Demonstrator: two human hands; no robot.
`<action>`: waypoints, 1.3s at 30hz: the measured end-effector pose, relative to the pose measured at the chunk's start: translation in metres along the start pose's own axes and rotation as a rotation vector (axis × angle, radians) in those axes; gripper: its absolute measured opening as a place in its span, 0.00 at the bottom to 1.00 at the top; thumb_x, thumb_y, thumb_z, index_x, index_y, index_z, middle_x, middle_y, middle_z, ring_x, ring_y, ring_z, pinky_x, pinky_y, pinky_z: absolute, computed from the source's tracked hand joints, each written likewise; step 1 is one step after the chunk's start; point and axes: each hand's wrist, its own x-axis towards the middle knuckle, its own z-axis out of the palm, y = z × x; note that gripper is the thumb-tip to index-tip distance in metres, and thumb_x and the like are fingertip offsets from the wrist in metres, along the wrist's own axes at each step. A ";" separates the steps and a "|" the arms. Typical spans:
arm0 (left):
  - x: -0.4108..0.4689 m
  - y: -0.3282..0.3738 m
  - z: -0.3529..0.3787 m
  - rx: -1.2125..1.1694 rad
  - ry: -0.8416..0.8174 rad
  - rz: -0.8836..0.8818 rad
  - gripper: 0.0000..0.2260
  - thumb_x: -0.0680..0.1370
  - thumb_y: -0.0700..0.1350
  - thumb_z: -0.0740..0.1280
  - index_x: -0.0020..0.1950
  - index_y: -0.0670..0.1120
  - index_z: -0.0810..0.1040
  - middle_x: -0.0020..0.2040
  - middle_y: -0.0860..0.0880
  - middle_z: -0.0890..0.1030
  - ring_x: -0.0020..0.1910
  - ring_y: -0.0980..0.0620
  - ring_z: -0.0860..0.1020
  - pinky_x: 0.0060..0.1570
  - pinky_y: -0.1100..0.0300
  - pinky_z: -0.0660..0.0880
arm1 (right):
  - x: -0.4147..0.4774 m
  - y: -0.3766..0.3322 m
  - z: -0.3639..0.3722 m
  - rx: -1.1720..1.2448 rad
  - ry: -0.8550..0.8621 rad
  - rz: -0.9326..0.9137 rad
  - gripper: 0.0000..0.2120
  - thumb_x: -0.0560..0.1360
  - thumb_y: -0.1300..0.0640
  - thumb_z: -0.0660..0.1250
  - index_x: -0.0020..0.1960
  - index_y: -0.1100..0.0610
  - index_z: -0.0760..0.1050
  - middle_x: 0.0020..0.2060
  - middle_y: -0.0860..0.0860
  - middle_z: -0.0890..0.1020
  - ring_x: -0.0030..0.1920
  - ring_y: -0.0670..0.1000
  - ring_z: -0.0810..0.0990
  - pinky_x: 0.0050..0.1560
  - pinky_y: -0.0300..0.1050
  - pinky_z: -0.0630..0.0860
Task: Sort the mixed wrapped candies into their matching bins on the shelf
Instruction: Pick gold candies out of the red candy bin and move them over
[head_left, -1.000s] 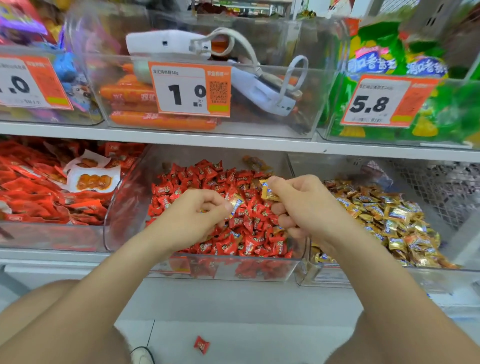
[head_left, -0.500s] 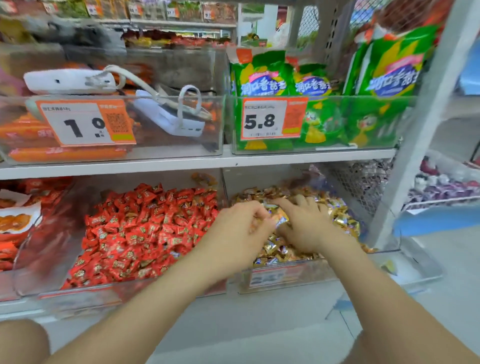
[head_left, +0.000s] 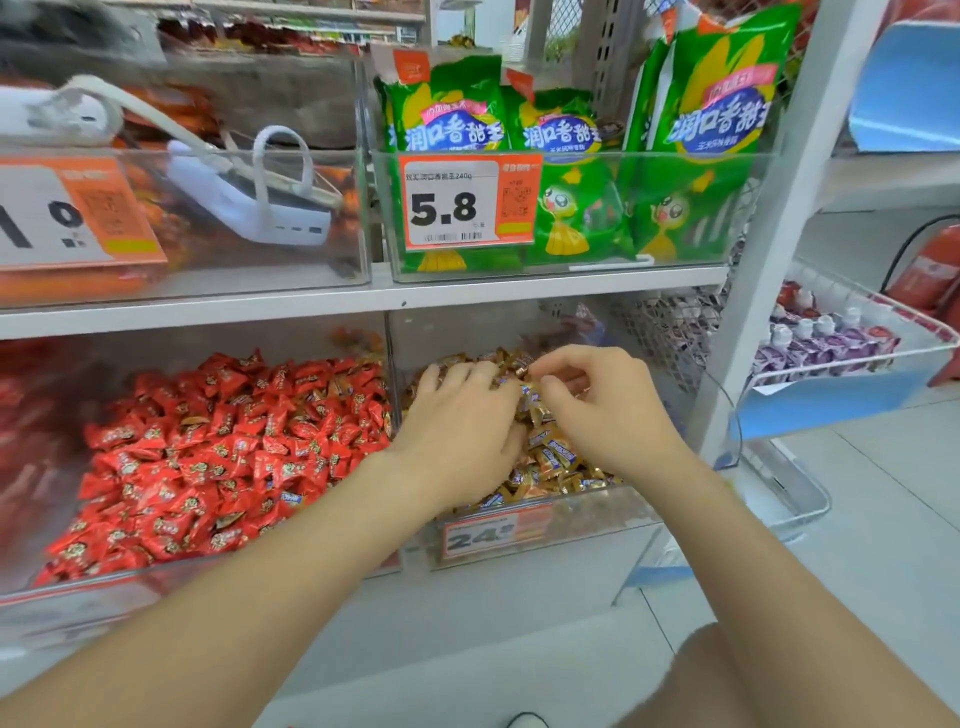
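Both hands are in the clear plastic bin (head_left: 597, 525) of gold-wrapped candies (head_left: 550, 457) on the lower level, under the white shelf board (head_left: 519, 291).

Left hand (head_left: 457, 426): palm down, fingers straight and spread, lying flat on the gold pile on its 9 o'clock side. It grips nothing.

Right hand (head_left: 597, 410): at 3 o'clock of the left hand, nearly touching it. Its fingers are curled, with the tips down among the wrappers at the top of the pile. I cannot tell if they pinch a candy.

An orange-and-white price label (head_left: 496, 535) reading "24" is on the gold bin's front wall, at 6 o'clock of the hands.

At 9 o'clock of the gold bin, touching it, is a second clear plastic bin (head_left: 260, 571) heaped with red-wrapped candies (head_left: 234, 452). A few gold-brown wrappers (head_left: 340, 387) show in the red pile.

On the upper level, at 12 o'clock of the gold bin, green snack bags (head_left: 711, 104) stand upright in a clear bin with an orange "5.8" price tag (head_left: 467, 205). At 9 o'clock of that, a white power bank with a looped cable (head_left: 260, 208) lies in the next bin.

At 3 o'clock, past the shelf upright, a white wire basket (head_left: 883, 332) holds purple packs (head_left: 826, 348). A red fire extinguisher (head_left: 930, 270) stands behind it.
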 end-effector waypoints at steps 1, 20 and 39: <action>-0.014 -0.005 -0.005 -0.019 0.132 0.059 0.14 0.84 0.55 0.58 0.64 0.52 0.78 0.60 0.51 0.76 0.65 0.43 0.73 0.64 0.45 0.69 | -0.003 -0.009 0.003 0.022 -0.008 -0.007 0.10 0.78 0.58 0.68 0.52 0.49 0.86 0.37 0.41 0.84 0.41 0.38 0.81 0.42 0.25 0.72; -0.123 -0.228 -0.007 -0.287 -0.306 -0.984 0.57 0.70 0.74 0.70 0.82 0.39 0.52 0.78 0.30 0.57 0.76 0.28 0.63 0.74 0.41 0.66 | 0.031 -0.157 0.210 -0.546 -0.356 0.019 0.33 0.77 0.47 0.59 0.75 0.67 0.65 0.71 0.70 0.69 0.73 0.71 0.65 0.75 0.63 0.63; -0.122 -0.251 0.002 -1.090 -0.264 -0.906 0.64 0.48 0.52 0.92 0.79 0.48 0.64 0.70 0.50 0.78 0.68 0.47 0.78 0.71 0.46 0.74 | 0.069 -0.168 0.241 0.312 -0.622 0.461 0.24 0.80 0.39 0.56 0.64 0.50 0.81 0.63 0.55 0.84 0.60 0.58 0.84 0.60 0.55 0.82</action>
